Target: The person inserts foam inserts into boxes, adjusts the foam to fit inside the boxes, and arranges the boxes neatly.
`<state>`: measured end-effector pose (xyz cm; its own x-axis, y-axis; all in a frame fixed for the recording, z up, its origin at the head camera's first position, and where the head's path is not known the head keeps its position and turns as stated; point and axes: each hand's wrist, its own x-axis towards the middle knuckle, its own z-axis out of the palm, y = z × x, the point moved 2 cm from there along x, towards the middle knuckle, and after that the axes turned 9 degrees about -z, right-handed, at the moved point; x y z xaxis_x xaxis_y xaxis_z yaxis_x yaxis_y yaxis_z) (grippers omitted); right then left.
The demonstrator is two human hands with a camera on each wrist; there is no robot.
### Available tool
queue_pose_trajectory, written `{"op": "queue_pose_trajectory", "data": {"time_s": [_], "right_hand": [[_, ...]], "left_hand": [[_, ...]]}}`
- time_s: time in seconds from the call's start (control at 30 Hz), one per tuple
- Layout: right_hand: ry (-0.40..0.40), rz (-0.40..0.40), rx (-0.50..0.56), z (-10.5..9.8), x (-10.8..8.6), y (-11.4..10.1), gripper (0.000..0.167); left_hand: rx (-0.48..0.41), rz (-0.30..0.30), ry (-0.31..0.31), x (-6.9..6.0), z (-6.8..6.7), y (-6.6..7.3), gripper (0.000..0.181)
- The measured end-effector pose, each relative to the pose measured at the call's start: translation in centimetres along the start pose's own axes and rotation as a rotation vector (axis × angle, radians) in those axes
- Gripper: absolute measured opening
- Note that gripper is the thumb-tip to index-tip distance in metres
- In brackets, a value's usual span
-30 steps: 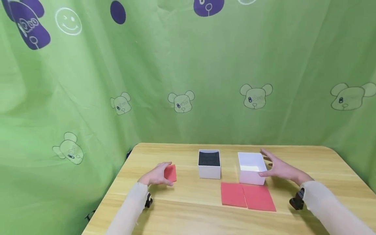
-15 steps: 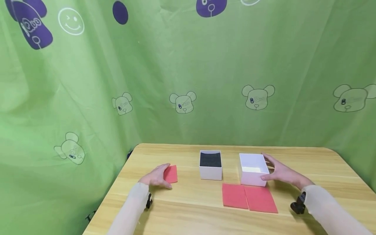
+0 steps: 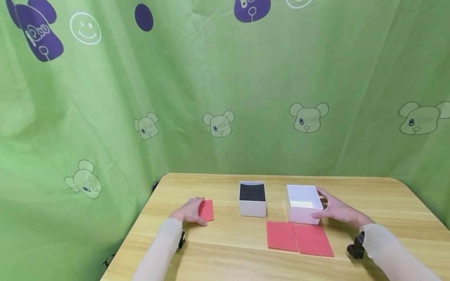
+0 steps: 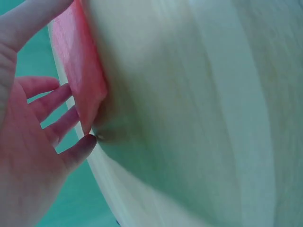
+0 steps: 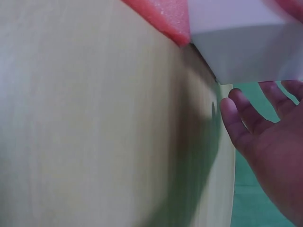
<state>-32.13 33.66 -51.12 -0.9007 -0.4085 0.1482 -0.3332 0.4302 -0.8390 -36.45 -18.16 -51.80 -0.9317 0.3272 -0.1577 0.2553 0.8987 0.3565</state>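
My left hand (image 3: 190, 212) is spread round the left and front sides of a red foam piece (image 3: 206, 210) lying on the table. In the left wrist view its fingers (image 4: 79, 152) are fairly straight at the edge of the red foam piece (image 4: 80, 66). My right hand (image 3: 335, 208) grips the near right part of an open white box (image 3: 304, 214), thumb on the front wall, fingers at the right side. In the right wrist view the lower fingers (image 5: 232, 118) are apart from the box (image 5: 246, 52), and the thumb lies mostly out of frame.
A smaller white box (image 3: 253, 209) with a dark lining or filling stands between the hands. Two flat red foam squares (image 3: 282, 236) lie side by side in front of the larger box. A green printed curtain (image 3: 246, 78) hangs behind the wooden table (image 3: 225, 261).
My right hand has drawn in closer to the larger white box. The left hand has lowered slightly beside its red foam piece. The boxes and foam squares stay in place.
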Motion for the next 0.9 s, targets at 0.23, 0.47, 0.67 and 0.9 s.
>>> {"op": "queue_pose_trajectory", "data": {"time_s": [0.23, 0.47, 0.67, 0.9], "right_hand": [[0.009, -0.016, 0.007, 0.0, 0.0, 0.3, 0.108], [0.004, -0.013, 0.007, 0.0, 0.1, 0.2, 0.108], [-0.002, -0.017, -0.001, 0.1, 0.1, 0.0, 0.108], [-0.002, 0.004, -0.004, 0.0, 0.0, 0.2, 0.110]], "left_hand": [[0.097, -0.036, 0.006, -0.1, -0.1, 0.6, 0.093], [0.120, -0.070, -0.001, -0.5, 0.2, 0.9, 0.094], [0.096, -0.059, -0.001, -0.8, 0.1, 1.2, 0.098], [0.138, -0.086, -0.006, -0.8, 0.1, 1.9, 0.089]]}}
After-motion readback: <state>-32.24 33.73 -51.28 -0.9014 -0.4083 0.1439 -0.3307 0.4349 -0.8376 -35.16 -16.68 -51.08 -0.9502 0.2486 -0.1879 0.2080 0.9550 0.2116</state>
